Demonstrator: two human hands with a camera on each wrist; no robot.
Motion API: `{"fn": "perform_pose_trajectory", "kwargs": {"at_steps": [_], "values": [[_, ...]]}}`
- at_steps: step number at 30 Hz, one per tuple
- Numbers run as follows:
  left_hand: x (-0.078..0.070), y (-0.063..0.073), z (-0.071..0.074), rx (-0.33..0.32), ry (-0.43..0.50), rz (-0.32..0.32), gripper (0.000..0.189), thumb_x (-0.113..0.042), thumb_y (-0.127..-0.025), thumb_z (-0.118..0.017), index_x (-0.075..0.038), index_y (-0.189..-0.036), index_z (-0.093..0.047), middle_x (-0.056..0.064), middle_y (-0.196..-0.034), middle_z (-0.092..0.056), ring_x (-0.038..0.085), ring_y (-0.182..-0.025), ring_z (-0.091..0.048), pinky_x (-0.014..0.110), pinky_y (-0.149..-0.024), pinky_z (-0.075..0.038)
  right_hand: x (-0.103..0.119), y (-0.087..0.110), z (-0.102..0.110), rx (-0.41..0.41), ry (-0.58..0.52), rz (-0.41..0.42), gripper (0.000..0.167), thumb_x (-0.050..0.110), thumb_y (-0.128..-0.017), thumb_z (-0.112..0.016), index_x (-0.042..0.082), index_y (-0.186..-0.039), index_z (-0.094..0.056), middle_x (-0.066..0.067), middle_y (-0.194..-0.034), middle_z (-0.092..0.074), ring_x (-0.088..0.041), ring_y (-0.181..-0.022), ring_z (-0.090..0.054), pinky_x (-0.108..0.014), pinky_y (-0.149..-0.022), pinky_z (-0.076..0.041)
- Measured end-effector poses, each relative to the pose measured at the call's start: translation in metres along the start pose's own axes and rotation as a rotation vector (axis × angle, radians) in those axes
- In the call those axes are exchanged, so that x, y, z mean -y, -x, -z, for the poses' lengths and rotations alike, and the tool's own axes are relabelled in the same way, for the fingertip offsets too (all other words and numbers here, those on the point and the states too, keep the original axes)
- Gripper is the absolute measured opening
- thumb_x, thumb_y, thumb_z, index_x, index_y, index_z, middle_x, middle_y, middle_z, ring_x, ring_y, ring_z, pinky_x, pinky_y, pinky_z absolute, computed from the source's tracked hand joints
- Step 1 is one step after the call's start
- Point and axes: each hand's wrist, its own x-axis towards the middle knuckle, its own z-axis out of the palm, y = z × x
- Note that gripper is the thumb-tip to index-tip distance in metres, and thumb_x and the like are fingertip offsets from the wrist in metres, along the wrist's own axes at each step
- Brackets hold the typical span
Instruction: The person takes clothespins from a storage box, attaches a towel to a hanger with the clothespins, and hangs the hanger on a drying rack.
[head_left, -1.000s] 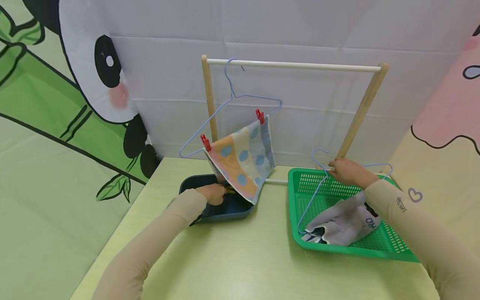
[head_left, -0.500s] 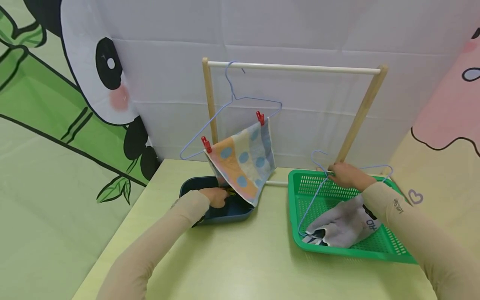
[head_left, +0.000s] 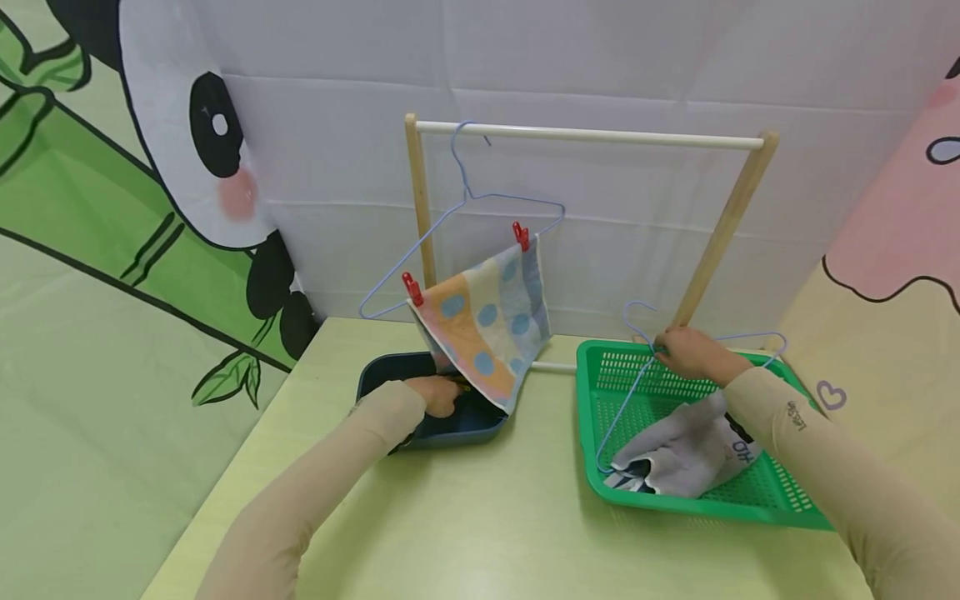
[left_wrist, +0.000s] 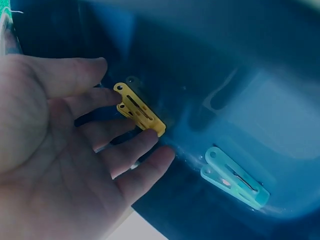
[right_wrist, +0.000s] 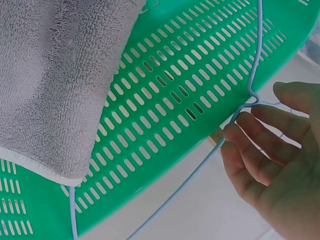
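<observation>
Staged corner is being suggested, room type being left unclear: table (head_left: 495, 525) is being enclosed by creased cloth backdrop (head_left: 600, 50); cartoon panda (head_left: 161, 125) and pink figure (head_left: 892, 208) are being displayed there; clothes rack (head_left: 600, 133) is being stood on table.

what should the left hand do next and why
Probably pinch the yellow clothespin in the dark blue basin: the left hand has its fingers right at it, but the thumb stands apart, so it does not look gripped.
</observation>
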Motion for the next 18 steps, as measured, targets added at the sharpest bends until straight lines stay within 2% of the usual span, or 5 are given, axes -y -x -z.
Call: {"fn": "perform_pose_trajectory", "kwargs": {"at_steps": [7,15,18], "values": [[0.001,0.004,0.000,0.049,0.009,-0.001,0.034,-0.008,-0.094,-0.049,-0.004,-0.127,-0.057,0.014,-0.128,-0.056,0.027,-0.117,-0.053,0.039,-0.099,-0.039,0.001,-0.003,-0.001,0.002,-0.009,-0.002,0.024,0.008,-0.090,-0.060,-0.012,-0.103,-0.063,-0.020,-0.090,-0.060,-0.040,-0.087,-0.059,-0.051,-0.078,-0.048],[-0.002,0.017,0.003,0.063,-0.018,0.002,0.034,-0.007,-0.093,-0.049,-0.005,-0.126,-0.058,0.015,-0.123,-0.056,0.027,-0.112,-0.053,0.040,-0.098,-0.040,0.000,-0.001,0.002,0.048,-0.023,-0.010,0.025,0.008,-0.090,-0.059,-0.015,-0.102,-0.061,-0.024,-0.091,-0.062,-0.044,-0.091,-0.059,-0.053,-0.079,-0.047],[-0.004,0.021,0.004,0.072,-0.030,0.011,0.029,-0.008,-0.092,-0.050,-0.004,-0.119,-0.061,0.014,-0.116,-0.056,0.025,-0.103,-0.054,0.040,-0.095,-0.041,-0.002,-0.002,0.001,0.075,-0.035,-0.023,0.025,0.009,-0.091,-0.059,-0.014,-0.101,-0.060,-0.024,-0.091,-0.064,-0.043,-0.090,-0.060,-0.051,-0.078,-0.048]]}}
